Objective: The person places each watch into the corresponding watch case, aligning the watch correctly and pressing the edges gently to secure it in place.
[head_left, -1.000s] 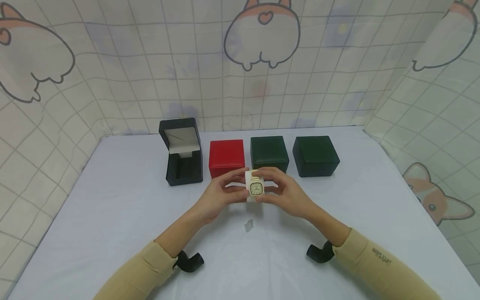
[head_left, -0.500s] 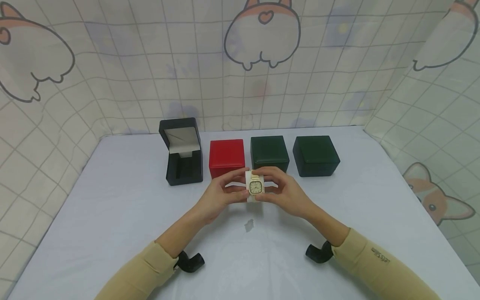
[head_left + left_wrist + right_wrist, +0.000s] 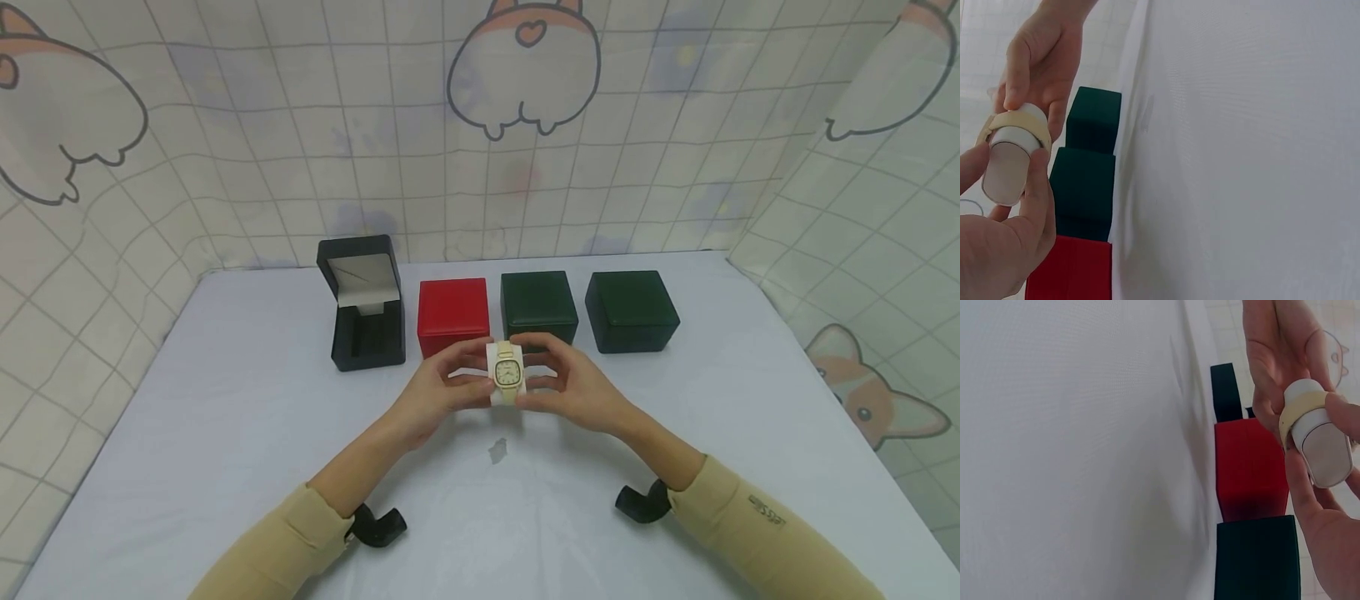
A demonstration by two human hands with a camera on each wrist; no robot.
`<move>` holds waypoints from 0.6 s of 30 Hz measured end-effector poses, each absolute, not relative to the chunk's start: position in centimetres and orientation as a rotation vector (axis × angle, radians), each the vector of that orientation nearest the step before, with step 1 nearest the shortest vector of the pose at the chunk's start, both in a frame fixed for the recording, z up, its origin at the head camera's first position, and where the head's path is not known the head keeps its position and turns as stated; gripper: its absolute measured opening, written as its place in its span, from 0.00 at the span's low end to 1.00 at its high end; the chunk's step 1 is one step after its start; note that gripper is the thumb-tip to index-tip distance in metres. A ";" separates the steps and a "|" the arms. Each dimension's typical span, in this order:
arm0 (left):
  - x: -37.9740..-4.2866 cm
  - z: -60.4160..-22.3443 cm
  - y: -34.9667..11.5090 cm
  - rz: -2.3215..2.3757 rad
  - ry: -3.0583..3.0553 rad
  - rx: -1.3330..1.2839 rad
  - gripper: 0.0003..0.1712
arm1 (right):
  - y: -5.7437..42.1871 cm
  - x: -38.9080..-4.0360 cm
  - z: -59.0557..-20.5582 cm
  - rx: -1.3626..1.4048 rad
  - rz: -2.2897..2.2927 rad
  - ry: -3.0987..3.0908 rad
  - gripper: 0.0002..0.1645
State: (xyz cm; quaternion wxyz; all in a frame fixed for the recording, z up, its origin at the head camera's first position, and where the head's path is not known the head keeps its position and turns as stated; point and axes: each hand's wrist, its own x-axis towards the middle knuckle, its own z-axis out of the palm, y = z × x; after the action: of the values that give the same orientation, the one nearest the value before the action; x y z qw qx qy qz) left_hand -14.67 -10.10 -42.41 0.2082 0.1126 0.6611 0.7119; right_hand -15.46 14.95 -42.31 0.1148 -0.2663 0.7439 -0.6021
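A gold-coloured wristwatch (image 3: 507,372) with a square dial is wrapped round a white watch cushion (image 3: 1007,170). Both hands hold it up over the middle of the table, the dial facing the head camera. My left hand (image 3: 431,396) grips the cushion's left side between thumb and fingers. On the other side, my right hand (image 3: 576,389) pinches the watch and cushion, index finger near the top and thumb near the bottom. In both wrist views the cushion's flat oval end shows, with the band (image 3: 1300,407) around its middle.
Behind the hands stand an open black watch box (image 3: 367,333) with a pale lid lining, a closed red box (image 3: 453,308) and two closed green boxes, one central (image 3: 538,300) and one further right (image 3: 632,308). A small grey patch (image 3: 498,451) marks the white tablecloth (image 3: 225,417).
The watch has shifted slightly left and turned more upright, its dial a little higher between the hands. The right fingers have spread a little off its face. The boxes have not moved.
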 end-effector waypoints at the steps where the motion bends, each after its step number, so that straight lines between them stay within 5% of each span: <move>1: -14.7 -42.4 -10.1 1.977 1.844 0.323 0.38 | 14.9 -15.5 -42.4 -0.780 -1.762 2.183 0.45; 18: -14.0 -41.8 -10.4 1.734 2.280 0.575 0.48 | 14.1 -15.2 -42.2 -0.752 -1.748 2.182 0.45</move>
State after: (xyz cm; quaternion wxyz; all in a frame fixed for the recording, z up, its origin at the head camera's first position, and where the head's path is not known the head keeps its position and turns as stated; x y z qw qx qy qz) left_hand -13.97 -10.43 -41.85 0.1097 0.1956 0.7757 0.5899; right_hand -15.21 14.12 -42.20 0.1229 -0.2579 0.7479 -0.5992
